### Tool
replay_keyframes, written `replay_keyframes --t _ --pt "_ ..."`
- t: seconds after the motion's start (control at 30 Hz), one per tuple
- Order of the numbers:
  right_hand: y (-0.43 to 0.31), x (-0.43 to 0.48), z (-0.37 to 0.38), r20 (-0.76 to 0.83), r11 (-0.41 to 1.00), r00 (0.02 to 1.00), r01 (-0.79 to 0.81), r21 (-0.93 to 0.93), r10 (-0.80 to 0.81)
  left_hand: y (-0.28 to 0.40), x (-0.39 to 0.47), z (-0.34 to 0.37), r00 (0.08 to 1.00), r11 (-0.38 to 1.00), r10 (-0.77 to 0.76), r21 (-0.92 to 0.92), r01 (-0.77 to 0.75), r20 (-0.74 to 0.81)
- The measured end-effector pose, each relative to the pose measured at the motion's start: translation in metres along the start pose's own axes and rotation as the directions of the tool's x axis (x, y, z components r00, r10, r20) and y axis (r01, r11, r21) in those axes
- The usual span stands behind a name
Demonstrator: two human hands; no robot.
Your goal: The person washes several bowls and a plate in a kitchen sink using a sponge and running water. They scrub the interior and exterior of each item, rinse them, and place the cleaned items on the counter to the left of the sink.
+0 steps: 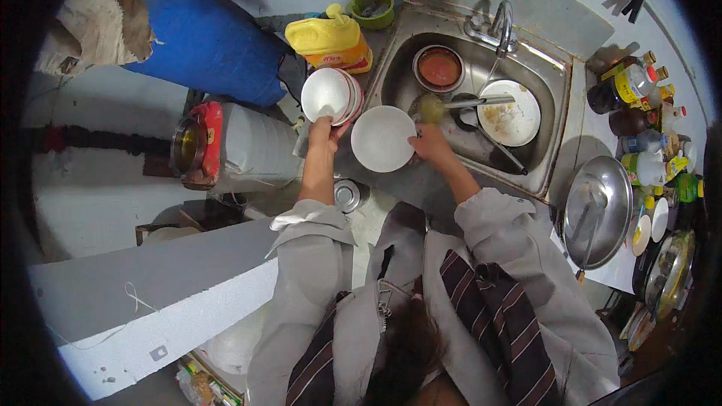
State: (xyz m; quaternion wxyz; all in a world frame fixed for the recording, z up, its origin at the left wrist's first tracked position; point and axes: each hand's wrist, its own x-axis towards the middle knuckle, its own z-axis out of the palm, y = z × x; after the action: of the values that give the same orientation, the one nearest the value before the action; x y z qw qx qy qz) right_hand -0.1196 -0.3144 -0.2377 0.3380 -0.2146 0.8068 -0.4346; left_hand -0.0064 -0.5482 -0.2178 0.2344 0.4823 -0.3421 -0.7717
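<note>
My left hand [325,135] grips a small stack of white bowls [326,95] with red on their outsides, tilted beside the sink's left edge. Between my hands is a larger white bowl or plate [382,138], and my right hand [433,142] grips its right rim. Water runs from the chrome faucet [502,28] into the stainless steel sink [389,76]. Inside the sink lie a white plate [510,115] with brown food residue and a round bowl [439,69] with a reddish inside. A long metal-handled utensil [479,101] and a dark-handled one [502,151] rest there too.
A yellow jug [327,39] and a green basin [373,9] stand left of the sink, near a blue barrel [208,39]. Several bottles [626,87] and a large steel wok or basin [599,211] line the right. A metal can [348,195] is below my left forearm.
</note>
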Motion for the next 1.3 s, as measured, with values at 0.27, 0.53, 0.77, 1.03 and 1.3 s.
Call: replay_keyframes --t 0.27,0.53,0.77,1.03,1.3 --pt "-0.022 0.001 0.004 0.072 0.982 0.994 0.094 -0.165 -0.083 -0.007 0.005 -0.032 0.998 0.996 0.056 -0.074 -0.053 0.041" --pt "0.002 0.020 0.018 0.054 0.996 0.995 0.081 -0.031 -0.079 0.005 -0.009 -0.011 1.000 0.996 -0.008 0.091 0.010 -0.022" --pt "-0.026 0.006 0.004 0.115 0.990 0.993 0.011 -0.142 0.006 0.024 0.001 -0.004 0.964 0.976 -0.151 0.187 0.111 0.217" --pt "-0.030 0.007 0.000 0.165 0.988 0.986 0.023 -0.154 0.003 0.011 0.013 -0.004 0.975 0.993 -0.114 0.027 0.111 0.188" --pt "-0.045 0.006 -0.007 0.209 0.979 0.978 0.018 -0.201 0.024 0.004 0.005 -0.024 0.981 0.980 -0.082 -0.163 0.111 0.175"
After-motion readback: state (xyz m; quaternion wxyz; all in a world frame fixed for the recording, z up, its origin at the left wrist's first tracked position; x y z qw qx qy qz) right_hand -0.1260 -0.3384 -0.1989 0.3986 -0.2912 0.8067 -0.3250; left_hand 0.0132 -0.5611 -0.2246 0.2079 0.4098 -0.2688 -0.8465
